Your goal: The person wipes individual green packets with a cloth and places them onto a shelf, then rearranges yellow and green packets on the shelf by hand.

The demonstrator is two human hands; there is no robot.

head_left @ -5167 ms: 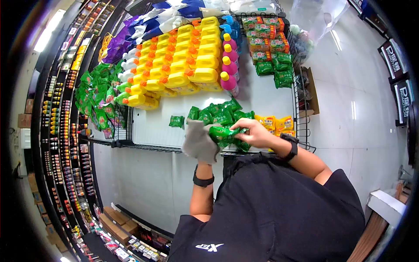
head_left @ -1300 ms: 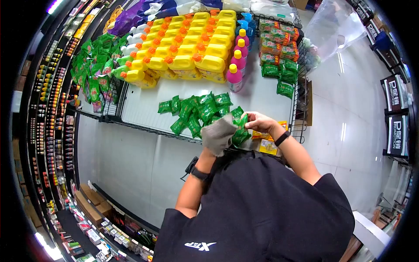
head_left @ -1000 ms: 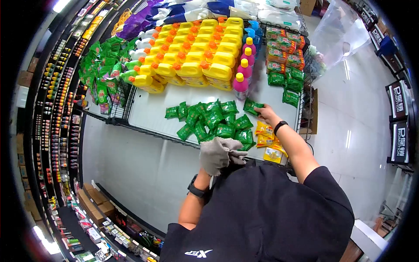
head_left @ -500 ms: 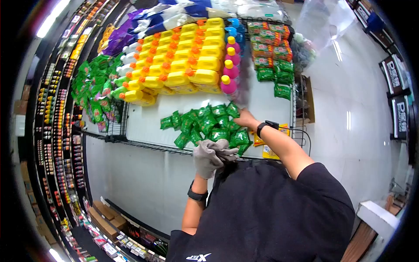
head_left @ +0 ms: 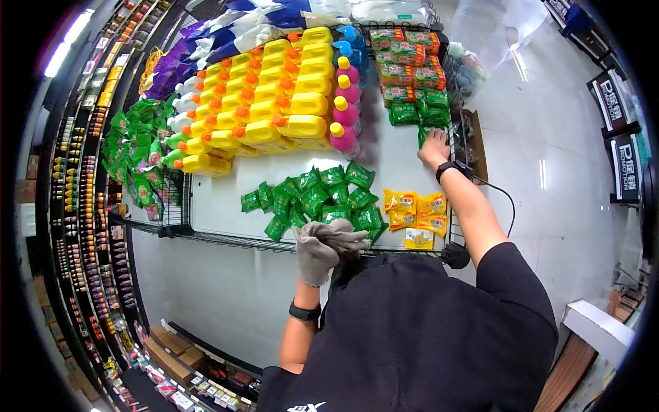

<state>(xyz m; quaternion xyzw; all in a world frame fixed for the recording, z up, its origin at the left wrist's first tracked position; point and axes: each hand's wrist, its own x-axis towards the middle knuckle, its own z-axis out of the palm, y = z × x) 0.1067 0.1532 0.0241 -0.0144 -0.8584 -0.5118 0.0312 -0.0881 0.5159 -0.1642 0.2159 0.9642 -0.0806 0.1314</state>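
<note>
Right hand [head_left: 434, 146] grasping a green packet [head_left: 422, 135] at six o'clock of matching packets [head_left: 403, 113], seemingly grouped by kind; gloved left hand [head_left: 324, 246], grip indeterminable, at the loose pile's [head_left: 314, 199] six o'clock.

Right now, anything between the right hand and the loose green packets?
Nothing visible stands between the right hand and the loose green packets, just white shelf. The yellow packets lie nearer the person and the pink bottles farther off, both beside the straight path.
</note>
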